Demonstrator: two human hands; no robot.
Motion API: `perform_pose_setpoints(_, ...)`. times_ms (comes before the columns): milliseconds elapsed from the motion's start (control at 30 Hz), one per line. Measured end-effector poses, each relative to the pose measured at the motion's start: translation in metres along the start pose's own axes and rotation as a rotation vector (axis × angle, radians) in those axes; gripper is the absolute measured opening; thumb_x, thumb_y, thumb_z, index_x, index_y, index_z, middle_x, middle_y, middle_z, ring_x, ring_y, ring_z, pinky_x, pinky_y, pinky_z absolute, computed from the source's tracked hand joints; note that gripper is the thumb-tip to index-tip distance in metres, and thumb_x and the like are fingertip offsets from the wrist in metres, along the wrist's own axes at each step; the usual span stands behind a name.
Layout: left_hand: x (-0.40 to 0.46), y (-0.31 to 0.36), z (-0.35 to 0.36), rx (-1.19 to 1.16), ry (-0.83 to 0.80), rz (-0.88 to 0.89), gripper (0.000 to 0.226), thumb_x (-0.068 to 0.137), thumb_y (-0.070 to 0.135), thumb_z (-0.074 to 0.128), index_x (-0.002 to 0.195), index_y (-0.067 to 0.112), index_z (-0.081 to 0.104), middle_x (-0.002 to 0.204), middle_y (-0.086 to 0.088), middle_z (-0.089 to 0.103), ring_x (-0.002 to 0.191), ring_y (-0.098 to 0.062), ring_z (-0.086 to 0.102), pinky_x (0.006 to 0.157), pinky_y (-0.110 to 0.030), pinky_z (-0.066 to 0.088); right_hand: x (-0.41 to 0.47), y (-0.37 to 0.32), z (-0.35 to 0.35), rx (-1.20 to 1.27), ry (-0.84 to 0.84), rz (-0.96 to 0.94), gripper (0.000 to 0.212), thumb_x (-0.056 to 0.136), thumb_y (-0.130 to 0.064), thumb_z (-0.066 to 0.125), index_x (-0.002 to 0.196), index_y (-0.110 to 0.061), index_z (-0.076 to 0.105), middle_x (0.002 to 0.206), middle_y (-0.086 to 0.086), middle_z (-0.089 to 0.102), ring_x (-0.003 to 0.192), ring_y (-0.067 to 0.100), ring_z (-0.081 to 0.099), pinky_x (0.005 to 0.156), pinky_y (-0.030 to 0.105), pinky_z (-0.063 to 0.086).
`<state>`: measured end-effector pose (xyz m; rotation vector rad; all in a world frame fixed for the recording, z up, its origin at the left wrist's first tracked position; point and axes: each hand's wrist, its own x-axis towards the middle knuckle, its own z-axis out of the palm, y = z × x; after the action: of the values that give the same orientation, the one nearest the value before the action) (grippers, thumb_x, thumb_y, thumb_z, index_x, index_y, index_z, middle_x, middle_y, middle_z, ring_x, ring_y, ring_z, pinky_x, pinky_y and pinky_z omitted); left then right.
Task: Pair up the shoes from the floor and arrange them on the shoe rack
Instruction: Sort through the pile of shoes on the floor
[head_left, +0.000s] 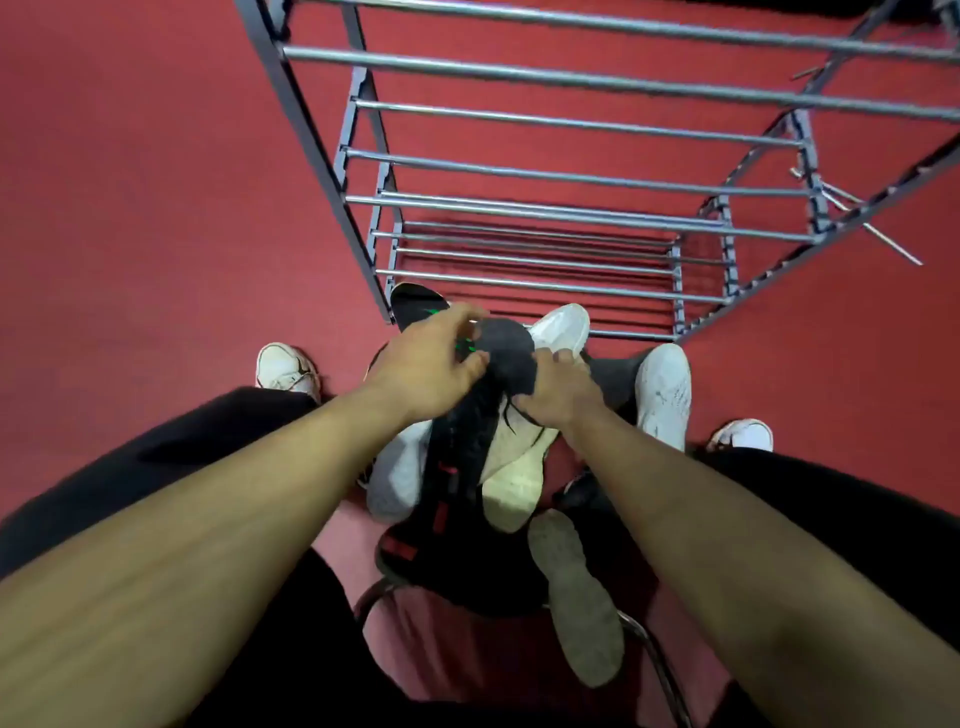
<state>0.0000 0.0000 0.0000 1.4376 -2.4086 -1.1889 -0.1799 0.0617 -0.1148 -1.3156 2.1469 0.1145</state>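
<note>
A heap of shoes lies on the red floor between my knees, in front of the metal shoe rack (545, 213). My left hand (426, 364) and my right hand (558, 384) both grip a dark grey and black shoe (506, 353) with loose laces, held above the heap. Under it lie a cream shoe (511, 483), a light grey shoe (397, 478) and a black shoe with red marks (415, 545). A black shoe with green marks (415, 304) and a white shoe (563, 325) lie at the rack's foot. Another white shoe (665, 389) lies to the right.
A grey shoe sole (576, 597) faces up near a chair frame (654, 665) below me. My own white sneakers (285, 369) stand at either side of the heap. The rack's bars hold no shoes. Red carpet surrounds everything.
</note>
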Motion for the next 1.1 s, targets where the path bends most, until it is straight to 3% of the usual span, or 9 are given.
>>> perform_pose_setpoints(200, 0.012, -0.013, 0.003, 0.063, -0.012, -0.076, 0.042, 0.085, 0.036, 0.056, 0.126, 0.033, 0.050, 0.124, 0.009, 0.064, 0.113, -0.021, 0.061, 0.096, -0.040, 0.049, 0.017, -0.001, 0.040, 0.023, 0.004, 0.189, 0.071, 0.072, -0.051, 0.071, 0.127, -0.017, 0.041, 0.125, 0.013, 0.051, 0.116, 0.034, 0.050, 0.093, 0.044, 0.047)
perform_pose_setpoints(300, 0.016, -0.015, -0.002, 0.062, 0.002, -0.165, 0.039, 0.089, 0.027, 0.056, 0.128, 0.026, 0.052, 0.126, 0.004, 0.064, 0.116, -0.023, 0.059, 0.097, -0.036, 0.047, 0.018, 0.004, 0.033, 0.203, 0.030, 0.193, 0.076, 0.066, -0.055, 0.066, 0.131, -0.025, 0.044, 0.122, 0.007, 0.054, 0.115, 0.030, 0.053, 0.093, 0.041, 0.049)
perform_pose_setpoints(400, 0.019, -0.014, -0.001, -0.008, -0.020, -0.292, 0.036, 0.090, 0.027, 0.056, 0.126, 0.020, 0.054, 0.122, 0.001, 0.064, 0.113, -0.025, 0.059, 0.098, -0.034, 0.046, -0.002, 0.003, 0.009, 0.778, -0.023, 0.294, 0.065, 0.064, -0.053, 0.067, 0.123, -0.033, 0.054, 0.116, -0.003, 0.066, 0.102, 0.021, 0.065, 0.090, 0.041, 0.054)
perform_pose_setpoints(500, 0.018, -0.009, 0.005, -0.190, -0.037, -0.422, 0.008, 0.092, 0.023, 0.053, 0.086, 0.019, 0.058, 0.093, -0.008, 0.059, 0.087, -0.027, 0.054, 0.089, -0.036, 0.050, -0.042, -0.001, -0.007, 1.515, -0.243, 0.427, 0.038, 0.077, -0.044, 0.063, 0.112, -0.029, 0.065, 0.117, 0.004, 0.071, 0.098, 0.025, 0.067, 0.085, 0.040, 0.055)
perform_pose_setpoints(633, -0.001, 0.006, 0.013, -0.632, -0.221, -0.686, 0.027, 0.093, 0.044, 0.052, 0.090, 0.018, 0.060, 0.091, -0.005, 0.058, 0.082, -0.023, 0.054, 0.074, -0.035, 0.050, -0.095, -0.005, -0.009, 1.995, -0.544, 0.342, 0.062, 0.083, -0.047, 0.048, 0.128, -0.006, 0.061, 0.125, 0.020, 0.062, 0.100, 0.035, 0.063, 0.069, 0.032, 0.056)
perform_pose_setpoints(733, -0.012, 0.005, 0.022, -0.786, -0.383, -0.664, 0.031, 0.090, 0.050, 0.056, 0.093, 0.020, 0.064, 0.081, 0.003, 0.069, 0.077, -0.017, 0.065, 0.075, -0.031, 0.054, -0.115, -0.012, -0.005, 2.020, -0.605, 0.291, 0.062, 0.086, -0.048, 0.039, 0.114, -0.003, 0.070, 0.120, 0.021, 0.066, 0.103, 0.036, 0.062, 0.065, 0.031, 0.054)
perform_pose_setpoints(867, -0.019, -0.005, 0.028, -0.756, -0.275, -0.676, 0.018, 0.091, 0.034, 0.063, 0.084, 0.017, 0.062, 0.064, 0.006, 0.065, 0.058, -0.011, 0.055, 0.054, -0.019, 0.050, -0.119, -0.014, 0.011, 1.774, -0.627, 0.299, 0.053, 0.089, -0.048, 0.041, 0.123, -0.013, 0.064, 0.121, 0.014, 0.066, 0.102, 0.032, 0.064, 0.073, 0.039, 0.055)
perform_pose_setpoints(967, -0.020, -0.024, 0.028, -0.593, -0.239, -0.699, 0.020, 0.093, 0.033, 0.061, 0.081, 0.017, 0.058, 0.077, 0.002, 0.062, 0.062, -0.013, 0.053, 0.054, -0.021, 0.045, -0.110, -0.002, 0.032, 1.252, -0.479, 0.393, 0.045, 0.095, -0.051, 0.043, 0.130, -0.024, 0.054, 0.120, 0.002, 0.064, 0.094, 0.023, 0.065, 0.073, 0.037, 0.056)
perform_pose_setpoints(1100, -0.021, -0.039, 0.030, -0.538, -0.230, -0.715, 0.012, 0.093, 0.028, 0.061, 0.101, 0.019, 0.060, 0.096, -0.001, 0.064, 0.072, -0.013, 0.057, 0.057, -0.024, 0.043, -0.093, 0.031, 0.057, 1.050, -0.271, 0.586, 0.035, 0.098, -0.034, 0.048, 0.127, -0.016, 0.056, 0.106, 0.006, 0.062, 0.079, 0.021, 0.059, 0.072, 0.036, 0.054)
